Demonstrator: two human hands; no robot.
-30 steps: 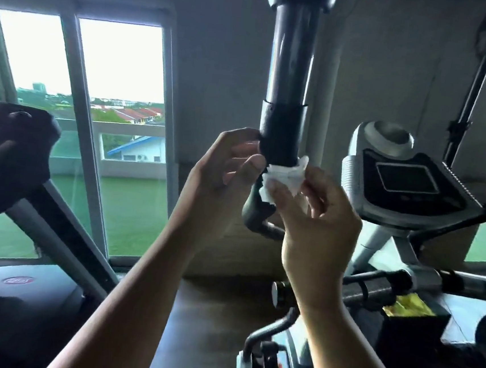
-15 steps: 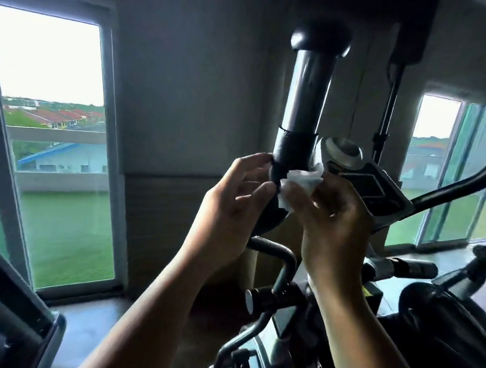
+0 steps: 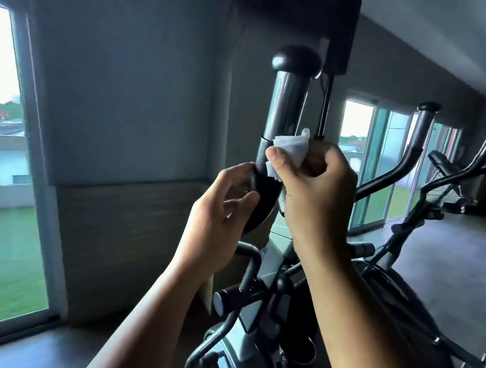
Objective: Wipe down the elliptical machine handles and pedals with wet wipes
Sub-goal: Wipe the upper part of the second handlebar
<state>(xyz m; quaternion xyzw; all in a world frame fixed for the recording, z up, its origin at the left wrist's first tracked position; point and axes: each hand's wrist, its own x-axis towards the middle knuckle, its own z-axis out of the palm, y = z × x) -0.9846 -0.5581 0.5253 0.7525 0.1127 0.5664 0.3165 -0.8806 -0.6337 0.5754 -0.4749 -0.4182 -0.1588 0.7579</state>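
Evidently the handle-wiping step is in hand. The right hand (image 3: 317, 197) pinches a crumpled white wet wipe (image 3: 291, 148) between thumb and curled fingers and presses it on the near handle (image 3: 287, 108), at the seam where the glossy upright tube meets the darker lower section. The left hand (image 3: 218, 211) cups the bend just below, index finger and thumb curled lightly against the tube, seemingly to steady it. Both forearms reach up and forward, wrists raised near head height. The next move probably calls for wrapping the wipe around the tube and sliding it up toward the rounded cap. The far handle (image 3: 419, 132) looks untouched, and the pedals are out of view.
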